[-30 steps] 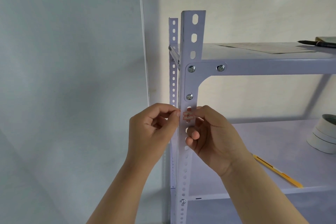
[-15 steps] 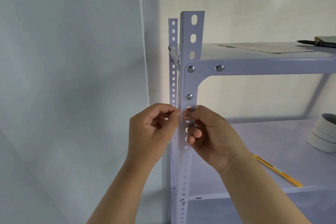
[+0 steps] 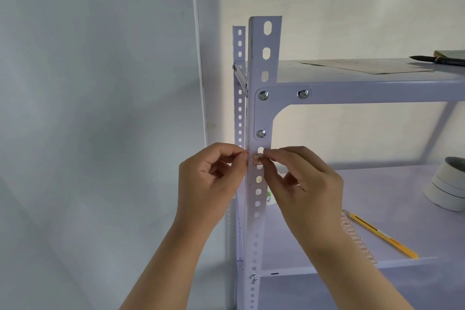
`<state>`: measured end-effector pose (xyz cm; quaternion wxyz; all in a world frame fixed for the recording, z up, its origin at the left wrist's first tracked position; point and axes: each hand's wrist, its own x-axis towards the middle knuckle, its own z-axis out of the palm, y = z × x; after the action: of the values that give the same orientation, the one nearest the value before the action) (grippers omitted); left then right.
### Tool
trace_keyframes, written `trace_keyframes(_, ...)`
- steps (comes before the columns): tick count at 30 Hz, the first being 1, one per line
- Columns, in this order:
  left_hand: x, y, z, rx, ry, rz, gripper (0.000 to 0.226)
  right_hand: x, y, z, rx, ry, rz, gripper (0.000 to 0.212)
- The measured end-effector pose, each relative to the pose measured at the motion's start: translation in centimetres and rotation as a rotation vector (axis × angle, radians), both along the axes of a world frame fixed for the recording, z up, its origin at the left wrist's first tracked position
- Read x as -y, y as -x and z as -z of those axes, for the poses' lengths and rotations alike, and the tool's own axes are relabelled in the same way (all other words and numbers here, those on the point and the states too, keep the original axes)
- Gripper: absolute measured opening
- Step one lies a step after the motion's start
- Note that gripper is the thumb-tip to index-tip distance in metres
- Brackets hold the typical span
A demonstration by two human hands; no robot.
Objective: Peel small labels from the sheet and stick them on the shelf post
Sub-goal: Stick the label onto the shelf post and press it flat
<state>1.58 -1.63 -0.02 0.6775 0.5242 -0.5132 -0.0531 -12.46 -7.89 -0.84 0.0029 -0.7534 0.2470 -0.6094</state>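
- The shelf post (image 3: pixel 261 113), a pale upright strip of metal with a row of holes down its face, stands at the near left corner of the shelving.
- Two small red-edged labels (image 3: pixel 257 159) sit one above the other on the post's front face, just below the lowest corner bolt (image 3: pixel 261 133).
- The left hand (image 3: pixel 214 181) is at the post's left edge, thumb and forefinger pinched together against the end of the labels; the other fingers are curled in.
- The right hand (image 3: pixel 302 184) meets the post from the right, fingertips pressed on the right end of the labels, so that part is covered.
- Whether either hand grips a label or only presses it flat is hard to tell at this size.
- The label sheet (image 3: pixel 357 239) seems to be the strip of red-edged rectangles lying on the middle shelf (image 3: pixel 377 184), partly hidden behind the right forearm.
- Just beside it lies a yellow utility knife (image 3: pixel 382 235); rolls of tape (image 3: pixel 448 186) are stacked at the right edge.
- On the top shelf lie a flat paper (image 3: pixel 364 66) and a dark pen (image 3: pixel 437 59).
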Motion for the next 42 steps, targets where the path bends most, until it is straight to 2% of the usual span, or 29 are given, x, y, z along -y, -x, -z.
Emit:
trace_keyframes(4,0.0,0.0,0.0,-0.004,-0.007,-0.007,0.008,0.7,0.0,0.1,-0.041,0.201,0.078,0.009)
trace_keyframes(8,-0.1,0.1,-0.1,0.017,-0.003,-0.015,0.008,1.1,-0.1,-0.2,-0.093,0.278,0.109,0.017)
trace_keyframes(14,-0.1,0.2,-0.2,0.026,-0.006,-0.018,0.008,1.3,-0.5,-0.7,-0.145,0.204,0.068,0.036)
trace_keyframes(18,-0.1,-0.1,-0.1,0.034,0.003,-0.009,0.008,1.4,-0.4,-0.5,-0.179,0.148,0.019,0.025)
trace_keyframes(24,0.0,-0.1,0.0,0.032,0.011,-0.006,0.009,1.7,0.3,-0.8,-0.268,0.099,-0.063,0.023)
trace_keyframes(26,0.0,-0.1,0.1,0.028,0.005,-0.006,0.008,1.6,0.5,-0.7,-0.253,0.059,-0.101,0.019)
trace_keyframes(29,0.0,-0.1,0.1,0.021,-0.002,-0.007,0.007,1.5,0.9,-0.4,-0.155,0.015,-0.164,0.002)
trace_keyframes(32,-0.1,-0.1,0.0,0.025,-0.004,-0.007,0.007,1.5,0.9,-0.2,-0.082,0.042,-0.121,0.008)
trace_keyframes(38,-0.1,0.0,-0.1,0.003,-0.027,-0.001,0.007,1.9,1.1,-0.6,-0.111,0.154,-0.113,0.021)
trace_keyframes(42,-0.3,0.1,-0.2,0.028,-0.032,-0.018,0.007,1.4,1.0,-0.7,-0.147,0.037,-0.163,0.008)
